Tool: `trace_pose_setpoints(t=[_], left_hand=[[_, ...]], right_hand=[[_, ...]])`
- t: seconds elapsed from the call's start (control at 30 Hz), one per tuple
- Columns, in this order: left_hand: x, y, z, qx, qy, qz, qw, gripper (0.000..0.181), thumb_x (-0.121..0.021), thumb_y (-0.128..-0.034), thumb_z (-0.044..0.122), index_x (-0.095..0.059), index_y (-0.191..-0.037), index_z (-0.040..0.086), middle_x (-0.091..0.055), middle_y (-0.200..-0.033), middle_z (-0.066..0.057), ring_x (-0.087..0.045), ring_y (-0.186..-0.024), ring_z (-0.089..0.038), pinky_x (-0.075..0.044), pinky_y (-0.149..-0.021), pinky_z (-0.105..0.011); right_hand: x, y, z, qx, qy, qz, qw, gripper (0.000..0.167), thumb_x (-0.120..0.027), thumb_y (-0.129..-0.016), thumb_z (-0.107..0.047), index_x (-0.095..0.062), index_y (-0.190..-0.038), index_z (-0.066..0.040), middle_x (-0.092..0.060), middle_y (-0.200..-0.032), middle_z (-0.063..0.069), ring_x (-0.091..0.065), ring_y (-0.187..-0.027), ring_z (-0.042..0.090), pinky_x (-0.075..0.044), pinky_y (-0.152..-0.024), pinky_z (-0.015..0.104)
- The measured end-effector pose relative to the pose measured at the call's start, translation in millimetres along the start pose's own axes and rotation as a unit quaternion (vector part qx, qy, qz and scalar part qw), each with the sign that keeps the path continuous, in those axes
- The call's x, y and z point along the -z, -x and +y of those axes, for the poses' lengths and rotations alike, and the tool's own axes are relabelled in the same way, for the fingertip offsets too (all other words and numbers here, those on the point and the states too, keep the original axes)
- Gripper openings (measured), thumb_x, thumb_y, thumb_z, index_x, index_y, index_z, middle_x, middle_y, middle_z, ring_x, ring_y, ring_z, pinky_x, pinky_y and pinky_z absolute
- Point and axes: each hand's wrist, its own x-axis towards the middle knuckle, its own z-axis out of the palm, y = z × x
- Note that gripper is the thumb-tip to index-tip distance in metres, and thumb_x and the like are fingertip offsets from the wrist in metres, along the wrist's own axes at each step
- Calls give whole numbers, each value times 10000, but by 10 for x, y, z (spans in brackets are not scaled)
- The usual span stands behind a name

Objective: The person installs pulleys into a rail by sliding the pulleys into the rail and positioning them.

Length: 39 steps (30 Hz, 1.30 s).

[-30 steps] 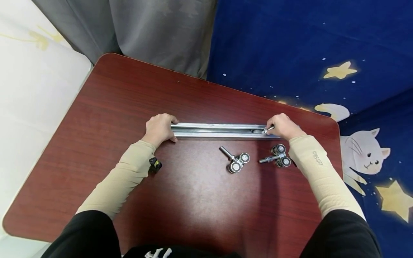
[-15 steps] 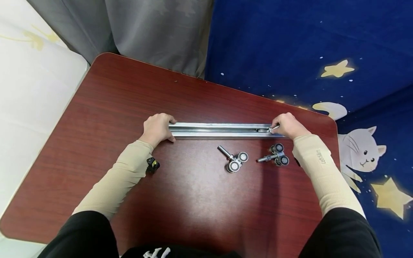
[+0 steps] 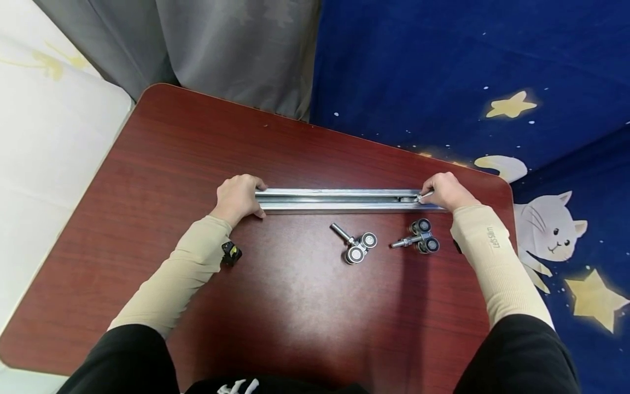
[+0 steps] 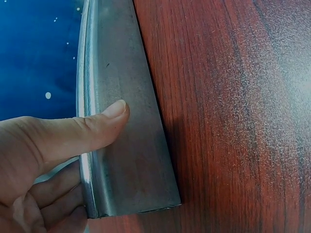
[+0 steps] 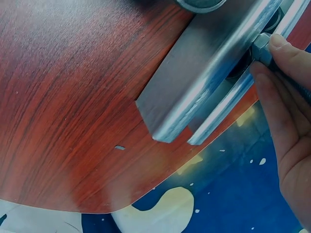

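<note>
Gripping the metal rail (image 3: 339, 206) at its left end, the left hand (image 3: 238, 198) spreads only to the width of the profile, thumb against the near wall. The rail lies slot-up on the table (image 3: 295, 295). Near the rail's right end, the right hand (image 3: 447, 191) is almost closed: thumb and fingertips pinch a seated trolley (image 5: 262, 46) at its nut, with its wheels inside the rail's slot. On the near side of the rail, the first loose trolley (image 3: 361, 247) lies opposite the rail's middle; the second loose trolley (image 3: 421, 236) lies nearer the rail's right end.

Caution: the seated trolley could leave the rail's right end if drawn too far, as no stop is visible there. Its wheels could bind in the slot if the stem is levered sideways. The rail could pivot if the left grip slackens. The right forearm could knock the second loose trolley, which lies near it.

View differences: in the head view, the right hand covers the rail's right end; the right wrist view exposes that open end, plus the seated wheels. Only the left wrist view shows the thumb flat on the rail's wall; the fingers behind the rail are partly hidden.
</note>
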Motion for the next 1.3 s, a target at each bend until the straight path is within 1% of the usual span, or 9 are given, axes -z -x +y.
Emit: trace_pose_setpoints(t=[0.23,0.53,0.77,0.93,1.13,1.23,1.3], left_hand=[[-18,-8,-7,36,-51,-13,10000,646,-878,-507,228,-648,-1107,170,-594,-1167,-161,-540,-989,-401,-458,-647,-486],[-19,-17,-9,49,-61,-16,10000,643,-879,-504,234,-650,-1102,172,-593,-1167,-166,-539,-989,-407,-456,-650,-489],[-20,-15,-11,57,-40,-14,10000,644,-880,-500,229,-653,-1100,174,-597,-1162,-162,-541,-987,-409,-457,-640,-486],[-8,-12,-11,49,-65,-15,10000,647,-879,-498,238,-652,-1102,176,-595,-1165,-161,-543,-985,-412,-459,-625,-482],[4,-16,-12,13,-80,40,10000,645,-881,-493,242,-656,-1093,172,-601,-1157,-157,-545,-982,-406,-458,-618,-482],[8,-23,-7,24,-75,-4,10000,650,-880,-498,247,-651,-1102,173,-596,-1163,-162,-541,-987,-413,-456,-625,-486],[10,-25,-3,33,-92,-22,9999,653,-880,-498,251,-649,-1103,175,-595,-1164,-164,-541,-987,-415,-456,-626,-488]], right_hand=[[5,13,60,-167,12,-72,9998,68,-710,-757,-79,-722,-799,-26,-666,-930,180,-580,-845,300,-480,-702,417],[8,7,107,-239,36,5,9997,63,-719,-743,-73,-718,-783,-24,-666,-927,181,-570,-861,308,-471,-723,433],[27,33,199,-428,111,-25,9990,62,-717,-741,-72,-709,-773,-20,-670,-870,166,-563,-800,286,-461,-678,415],[47,61,274,-502,109,5,9987,59,-712,-740,-69,-703,-769,-18,-670,-841,159,-556,-791,281,-450,-676,418],[74,61,325,-552,-19,-19,9985,70,-706,-747,-70,-708,-789,-13,-661,-905,188,-560,-836,299,-463,-691,433],[80,66,341,-622,-18,-37,9981,74,-708,-744,-68,-710,-790,-11,-650,-945,208,-554,-854,308,-463,-690,435],[80,69,359,-674,5,-59,9977,73,-709,-744,-72,-710,-787,-13,-645,-958,214,-546,-838,301,-457,-677,424]])
